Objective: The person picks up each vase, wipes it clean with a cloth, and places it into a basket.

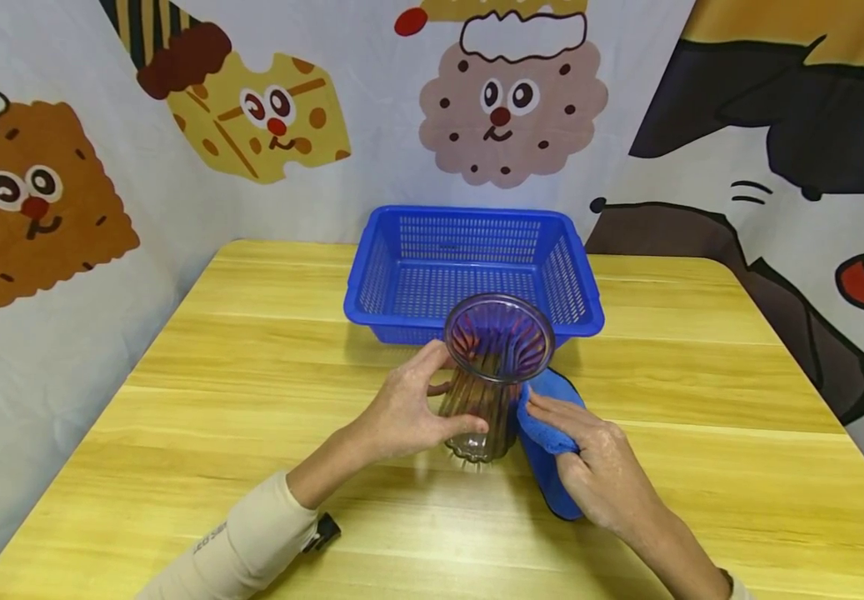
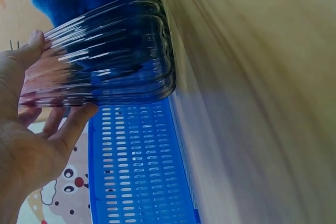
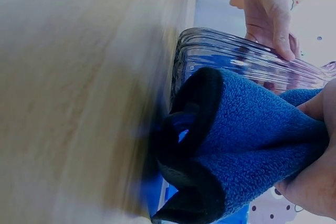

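In the head view, the left forearm slants up from the bottom edge toward the middle of the frame, the left hand curved, its thumb apart from the fingers. The right forearm enters at lower right, the right hand angled upper left, pinching.

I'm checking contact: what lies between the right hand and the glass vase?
In the head view, the blue cloth lies between the right hand and the glass vase.
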Motion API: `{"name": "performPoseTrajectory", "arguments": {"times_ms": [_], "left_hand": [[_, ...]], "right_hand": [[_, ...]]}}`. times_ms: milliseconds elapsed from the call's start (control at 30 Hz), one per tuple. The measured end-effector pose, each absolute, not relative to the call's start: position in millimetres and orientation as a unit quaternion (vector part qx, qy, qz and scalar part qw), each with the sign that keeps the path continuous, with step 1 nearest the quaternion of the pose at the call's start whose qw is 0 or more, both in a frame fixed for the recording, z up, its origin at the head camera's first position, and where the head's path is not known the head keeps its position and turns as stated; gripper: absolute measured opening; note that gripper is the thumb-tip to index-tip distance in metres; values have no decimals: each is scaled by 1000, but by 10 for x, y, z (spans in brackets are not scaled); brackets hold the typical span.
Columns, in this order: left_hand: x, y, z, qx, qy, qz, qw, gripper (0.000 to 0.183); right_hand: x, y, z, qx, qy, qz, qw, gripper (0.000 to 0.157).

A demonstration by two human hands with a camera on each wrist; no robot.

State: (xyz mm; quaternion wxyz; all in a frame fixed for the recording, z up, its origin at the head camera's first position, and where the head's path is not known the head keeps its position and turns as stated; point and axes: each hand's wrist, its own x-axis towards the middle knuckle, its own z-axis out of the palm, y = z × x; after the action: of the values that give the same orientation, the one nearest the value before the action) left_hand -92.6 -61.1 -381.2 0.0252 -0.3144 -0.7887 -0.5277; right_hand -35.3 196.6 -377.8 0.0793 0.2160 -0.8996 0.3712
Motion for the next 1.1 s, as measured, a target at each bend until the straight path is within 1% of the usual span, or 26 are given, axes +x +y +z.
{"name": "performPoseTrajectory", "arguments": {"times_ms": [467, 733, 1100], "left_hand": [[-937, -612, -3806, -310, -798, -517, 27, 88], [-942, -603, -3805, -310, -800, -513, 31, 88], [-942, -610, -3802, -307, -808, -502, 36, 91]], "right_hand": [[-372, 1976, -3797, 221, -905, 357, 68, 61], [-384, 1988, -3808, 228, -909, 343, 67, 57], [-401, 1991, -3804, 235, -919, 313, 37, 54]]}}
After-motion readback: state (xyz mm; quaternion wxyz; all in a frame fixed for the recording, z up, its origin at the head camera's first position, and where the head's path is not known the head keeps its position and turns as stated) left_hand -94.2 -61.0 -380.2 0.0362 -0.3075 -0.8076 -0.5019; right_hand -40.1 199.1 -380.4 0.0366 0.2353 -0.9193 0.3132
